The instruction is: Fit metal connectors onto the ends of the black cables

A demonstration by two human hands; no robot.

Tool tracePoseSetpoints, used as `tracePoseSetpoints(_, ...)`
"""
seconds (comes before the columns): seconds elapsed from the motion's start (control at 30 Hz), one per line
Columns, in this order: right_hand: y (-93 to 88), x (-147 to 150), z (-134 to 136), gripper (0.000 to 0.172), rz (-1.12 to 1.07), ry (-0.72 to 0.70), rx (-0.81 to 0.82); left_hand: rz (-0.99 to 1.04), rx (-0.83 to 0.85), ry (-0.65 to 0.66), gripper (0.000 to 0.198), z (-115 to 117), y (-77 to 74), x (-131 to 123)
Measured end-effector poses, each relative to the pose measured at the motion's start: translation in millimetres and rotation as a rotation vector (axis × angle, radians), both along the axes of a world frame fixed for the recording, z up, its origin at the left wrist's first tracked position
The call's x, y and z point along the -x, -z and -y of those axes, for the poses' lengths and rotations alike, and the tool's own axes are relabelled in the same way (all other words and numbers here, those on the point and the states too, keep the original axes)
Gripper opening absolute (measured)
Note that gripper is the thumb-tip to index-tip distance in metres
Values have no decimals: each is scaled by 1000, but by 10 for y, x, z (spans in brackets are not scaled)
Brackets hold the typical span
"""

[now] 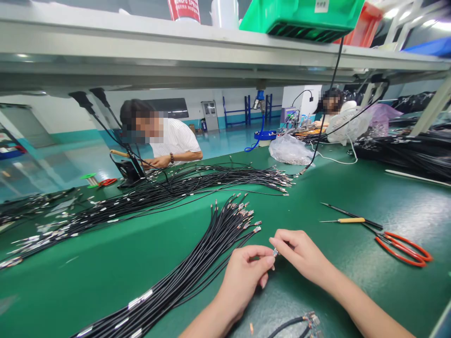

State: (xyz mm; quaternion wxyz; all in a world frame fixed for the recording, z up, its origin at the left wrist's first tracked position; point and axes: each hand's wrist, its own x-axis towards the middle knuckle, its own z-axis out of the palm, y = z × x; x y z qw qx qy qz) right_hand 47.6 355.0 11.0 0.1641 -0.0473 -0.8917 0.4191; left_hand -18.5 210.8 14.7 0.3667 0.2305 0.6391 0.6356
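Note:
Between the fingertips of both hands is a small silvery connector point(275, 252), mostly covered by the fingers. My left hand point(246, 272) pinches it with thumb and forefinger. From the other side, my right hand point(299, 253) is closed, thumb and forefinger together at the connector's upper end. Any cable attached to this piece is hidden. Just left of my hands lies a bundle of black cables point(197, 263) with metal connectors on its ends and white labels along it. Nearest my body, short black cable ends with connectors point(312, 321) rest on the green tabletop point(120, 263).
Red-handled pliers point(403, 249), tweezers point(347, 213) and a yellow-handled pick point(348, 220) lie right. A longer cable bundle point(169, 188) crosses behind, with a plastic bag point(292, 149) beyond. Overhead runs a shelf point(141, 51) with a hanging black cord point(331, 103). Two co-workers sit opposite.

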Motion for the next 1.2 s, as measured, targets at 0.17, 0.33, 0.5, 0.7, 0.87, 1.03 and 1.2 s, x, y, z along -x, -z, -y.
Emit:
tracePoseSetpoints(0.17,-1,-18,0,38,14,-28,132,-13,-11,19,24,23,-32,1)
tracePoseSetpoints(0.33,6,-31,-4,38,9,-61,234,17,-43,44,22,34,-11,7)
tracePoseSetpoints(0.5,31,-30,-29,40,2,-109,327,26,-87,62,21,46,4,9)
tracePoseSetpoints(0.7,34,-38,-47,40,-15,-133,347,64,-126,65,20,42,15,15)
tracePoseSetpoints(0.87,23,-47,-40,38,-25,-148,357,68,-144,52,18,35,10,11)
tracePoseSetpoints(1.03,26,-43,-21,38,16,-120,376,81,-125,10,18,36,9,-17)
tracePoseSetpoints(1.2,32,-28,-3,37,34,-109,371,115,-97,-41,20,29,-54,-48)
